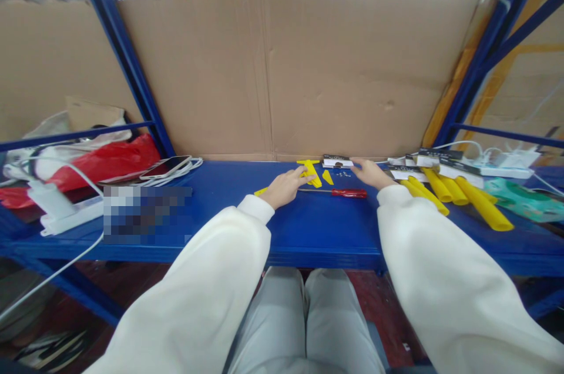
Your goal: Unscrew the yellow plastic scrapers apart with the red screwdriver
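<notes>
My left hand [286, 186] reaches over the blue table with its fingers stretched out and apart. Its fingertips rest on a yellow T-shaped plastic piece [312, 171]. Part of another yellow piece [261, 191] sticks out left of this hand. My right hand [370, 174] has its fingers apart at the right end of a small black-and-white box [337, 161]. Between the hands lie a small flat yellow piece [327, 177] and several tiny pale bits [342, 174], too small to identify. A screwdriver with a red handle [349, 193] lies in front of them, its shaft pointing left.
Several yellow tubes [484, 205] and small boxes [460, 171] lie right of my right hand, near a green packet [524, 199]. Power strips [79, 215] with cables and a red bag [110, 159] sit at left. Cardboard [330, 74] backs the blue table [324, 230].
</notes>
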Tool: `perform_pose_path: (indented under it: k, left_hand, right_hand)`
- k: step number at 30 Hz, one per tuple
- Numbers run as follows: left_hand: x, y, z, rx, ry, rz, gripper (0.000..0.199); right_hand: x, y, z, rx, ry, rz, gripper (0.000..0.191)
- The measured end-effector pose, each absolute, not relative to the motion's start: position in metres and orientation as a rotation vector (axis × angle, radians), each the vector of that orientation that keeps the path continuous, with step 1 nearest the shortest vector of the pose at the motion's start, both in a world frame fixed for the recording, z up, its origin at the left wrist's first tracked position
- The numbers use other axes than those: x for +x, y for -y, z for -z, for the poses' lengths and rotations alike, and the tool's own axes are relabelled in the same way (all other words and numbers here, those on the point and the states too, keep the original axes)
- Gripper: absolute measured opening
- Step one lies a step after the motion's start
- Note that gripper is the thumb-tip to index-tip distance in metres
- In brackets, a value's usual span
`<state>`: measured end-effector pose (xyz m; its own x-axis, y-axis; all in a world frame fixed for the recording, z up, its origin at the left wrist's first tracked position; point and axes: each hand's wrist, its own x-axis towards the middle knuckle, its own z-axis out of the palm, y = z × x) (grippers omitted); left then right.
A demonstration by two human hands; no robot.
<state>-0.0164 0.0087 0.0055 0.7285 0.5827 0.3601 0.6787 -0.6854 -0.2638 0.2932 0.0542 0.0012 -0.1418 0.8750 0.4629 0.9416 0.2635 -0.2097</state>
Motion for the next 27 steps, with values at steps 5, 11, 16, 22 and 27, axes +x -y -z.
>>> perform_pose_path:
  k: [5, 11, 16, 22, 27]
  left_hand:
    - [-0.012, -0.012, -0.002, -2.597, 0.88, 0.329, 0.071]
    - [-0.012, -0.015, 0.002, -2.621, 0.862, 0.372, 0.072]
    - [-0.012, -0.017, 0.003, -2.618, 0.889, 0.401, 0.076]
    - [-0.017, -0.023, 0.005, -2.549, 1.037, 0.465, 0.067]
    - [-0.019, -0.026, 0.006, -2.541, 1.033, 0.496, 0.064]
  right_hand:
    - [0.252, -0.042, -0.006, -1.166, 2.222, 0.262, 0.062]
    - [0.215, -0.02, -0.013, -1.101, 2.463, 0.299, 0.054]
    - [0.218, -0.017, -0.022, -1.227, 2.446, 0.196, 0.037]
    - [0.224, -0.033, -0.016, -1.598, 1.809, -0.249, 0.03]
    - [0.221, -0.048, -0.013, -1.855, 1.593, -0.375, 0.029]
